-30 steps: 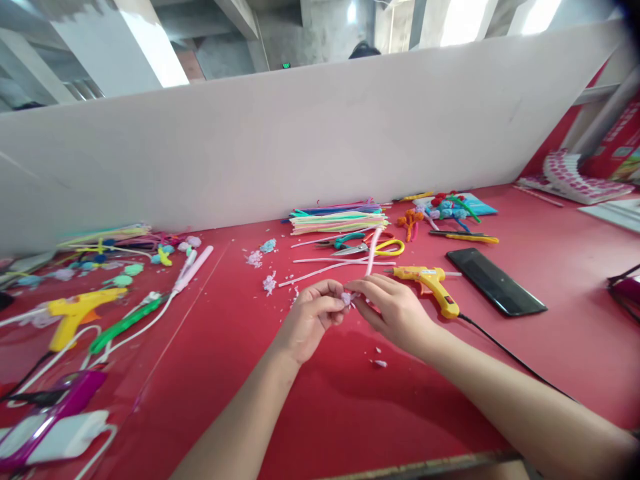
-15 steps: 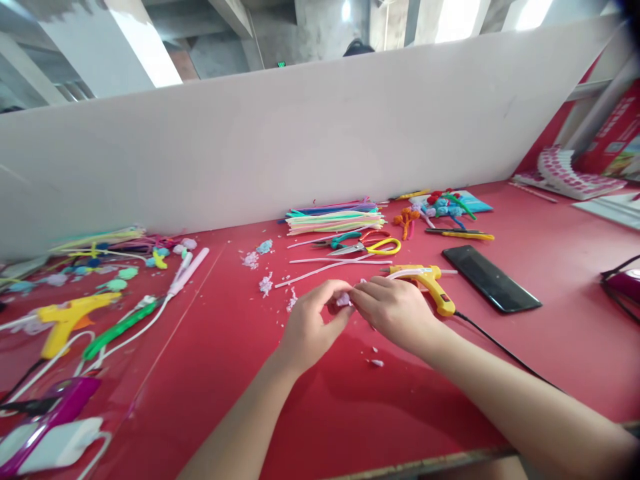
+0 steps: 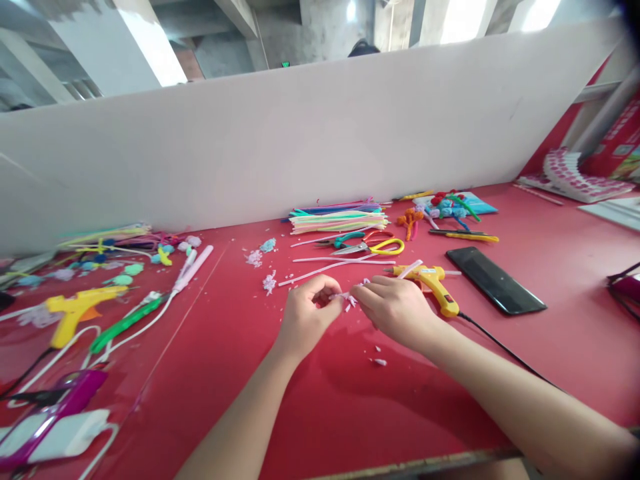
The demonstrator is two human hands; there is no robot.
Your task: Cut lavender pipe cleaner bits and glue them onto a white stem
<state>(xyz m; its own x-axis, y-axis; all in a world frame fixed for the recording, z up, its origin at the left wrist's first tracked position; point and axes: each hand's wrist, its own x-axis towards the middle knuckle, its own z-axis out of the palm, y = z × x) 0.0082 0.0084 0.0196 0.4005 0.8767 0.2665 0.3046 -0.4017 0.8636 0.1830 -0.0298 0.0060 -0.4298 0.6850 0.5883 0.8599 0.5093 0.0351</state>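
In my head view, coloured fuzzy pieces [image 3: 445, 208] lie on a blue packet [image 3: 483, 204]. My left hand [image 3: 305, 317], fingers curled, pinches a lilac fuzzy strand [image 3: 350, 299]; my right hand [image 3: 399, 307], palm down, grips it opposite, just above the red table [image 3: 320, 407], near the yellow glue gun [image 3: 440, 293].

Left hand [image 3: 311, 317], right hand [image 3: 393, 305] close together; fingers [image 3: 324, 283] curled, forearms [image 3: 253, 403] angled inward.

Two bare hands [image 3: 306, 319] [image 3: 397, 308] near; two yellow glue guns [image 3: 75, 304] [image 3: 436, 288], left and right; one smartphone [image 3: 495, 280], one pair of scissors [image 3: 361, 247], one pair of pliers [image 3: 349, 237].
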